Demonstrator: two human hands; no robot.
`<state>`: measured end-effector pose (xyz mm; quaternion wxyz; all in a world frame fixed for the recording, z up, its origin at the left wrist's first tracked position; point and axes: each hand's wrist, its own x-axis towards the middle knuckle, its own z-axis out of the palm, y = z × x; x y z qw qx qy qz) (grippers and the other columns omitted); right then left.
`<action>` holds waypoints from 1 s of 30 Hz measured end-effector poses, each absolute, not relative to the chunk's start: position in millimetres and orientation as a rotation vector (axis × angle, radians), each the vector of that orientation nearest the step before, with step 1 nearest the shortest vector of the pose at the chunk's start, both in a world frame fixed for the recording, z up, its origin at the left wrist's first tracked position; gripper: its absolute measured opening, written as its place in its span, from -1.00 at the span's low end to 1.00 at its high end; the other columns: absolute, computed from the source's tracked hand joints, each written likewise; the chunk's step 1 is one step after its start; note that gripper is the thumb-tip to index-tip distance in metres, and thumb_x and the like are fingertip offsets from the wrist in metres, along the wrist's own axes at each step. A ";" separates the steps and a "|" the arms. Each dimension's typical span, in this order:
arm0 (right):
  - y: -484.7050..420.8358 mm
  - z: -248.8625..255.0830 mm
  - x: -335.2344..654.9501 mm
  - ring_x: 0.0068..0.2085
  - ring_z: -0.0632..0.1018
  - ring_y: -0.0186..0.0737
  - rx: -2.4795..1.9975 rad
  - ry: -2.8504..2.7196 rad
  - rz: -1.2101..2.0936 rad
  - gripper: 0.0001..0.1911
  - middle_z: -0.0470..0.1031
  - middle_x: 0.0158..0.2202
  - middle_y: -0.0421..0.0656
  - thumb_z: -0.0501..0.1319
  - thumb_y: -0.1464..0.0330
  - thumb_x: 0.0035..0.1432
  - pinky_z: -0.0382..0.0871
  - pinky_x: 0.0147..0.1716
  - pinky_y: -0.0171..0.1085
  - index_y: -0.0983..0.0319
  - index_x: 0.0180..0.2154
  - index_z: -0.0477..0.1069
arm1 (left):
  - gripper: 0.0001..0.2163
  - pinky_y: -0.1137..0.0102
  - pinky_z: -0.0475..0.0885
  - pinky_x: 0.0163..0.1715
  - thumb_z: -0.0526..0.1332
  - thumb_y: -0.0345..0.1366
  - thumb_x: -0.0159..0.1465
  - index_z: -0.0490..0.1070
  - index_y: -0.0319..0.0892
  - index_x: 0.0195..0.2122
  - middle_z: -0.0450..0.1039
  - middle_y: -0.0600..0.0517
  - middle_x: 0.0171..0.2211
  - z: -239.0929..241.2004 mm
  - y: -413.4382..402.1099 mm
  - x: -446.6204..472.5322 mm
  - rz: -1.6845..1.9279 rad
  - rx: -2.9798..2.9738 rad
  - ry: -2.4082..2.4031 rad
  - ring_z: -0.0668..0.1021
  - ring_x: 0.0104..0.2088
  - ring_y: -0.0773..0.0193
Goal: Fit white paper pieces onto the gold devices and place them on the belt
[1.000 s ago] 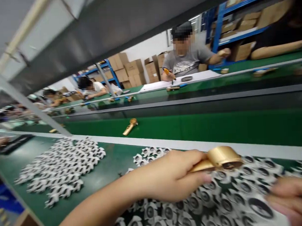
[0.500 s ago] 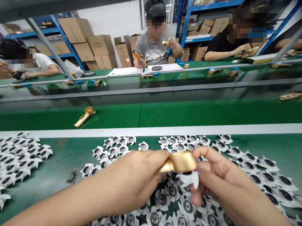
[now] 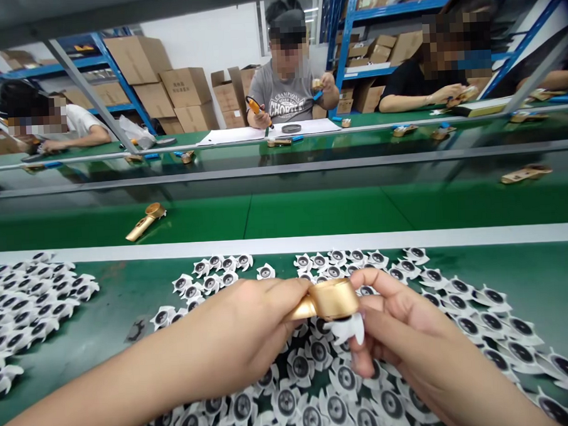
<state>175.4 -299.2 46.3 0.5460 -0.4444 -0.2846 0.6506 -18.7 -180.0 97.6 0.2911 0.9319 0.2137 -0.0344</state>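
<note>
My left hand (image 3: 251, 330) is closed round the handle of a gold fan body (image 3: 329, 299), held above the green bench. My right hand (image 3: 402, 333) pinches a small white fan blade (image 3: 346, 328) against the underside of the gold round head. Under both hands lies a spread of many white fan blades with dark centres (image 3: 320, 387).
A second heap of white blades (image 3: 29, 306) lies at the left. On the green conveyor belt (image 3: 312, 212) behind the bench lie a gold fan body (image 3: 145, 221) and another part (image 3: 524, 174). Three people sit working at the far bench, before shelves of cardboard boxes (image 3: 184, 85).
The view swung level and rightwards. My right hand came in with a white blade and pressed it under the gold head. The gold body on the belt moved slightly left.
</note>
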 end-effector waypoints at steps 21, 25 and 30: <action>-296.2 61.4 191.4 -0.44 0.55 -0.21 -1.025 -0.709 1.633 -0.49 0.50 -0.42 -0.18 0.22 0.15 0.27 0.41 -0.36 -0.23 0.16 0.15 0.13 | -0.77 0.44 0.34 -0.31 0.01 -0.43 0.30 0.29 -0.02 -0.07 0.45 0.10 -0.25 104.9 -175.3 -26.4 0.003 2.615 0.556 0.48 -0.30 0.30; -289.2 62.1 260.6 -0.36 0.55 -0.20 -1.574 -1.060 0.911 -0.65 0.49 -0.43 -0.19 0.22 0.14 0.24 0.41 -0.31 -0.27 0.18 -0.03 0.31 | -0.74 0.47 0.25 -0.47 0.03 -0.05 0.37 0.33 -0.09 -0.14 0.40 0.09 -0.37 114.2 -133.7 -31.4 0.109 2.488 0.902 0.41 -0.44 0.31; -294.1 50.0 340.5 -0.53 0.47 -0.20 -2.332 -1.278 0.187 -0.79 0.52 -0.46 -0.15 0.11 0.28 0.21 0.27 -0.53 -0.27 0.22 -0.23 0.46 | -0.50 0.41 0.35 -0.31 -0.15 0.12 0.33 0.32 -0.10 0.03 0.48 0.01 -0.23 87.8 -34.1 -22.2 0.125 2.605 1.233 0.50 -0.29 0.16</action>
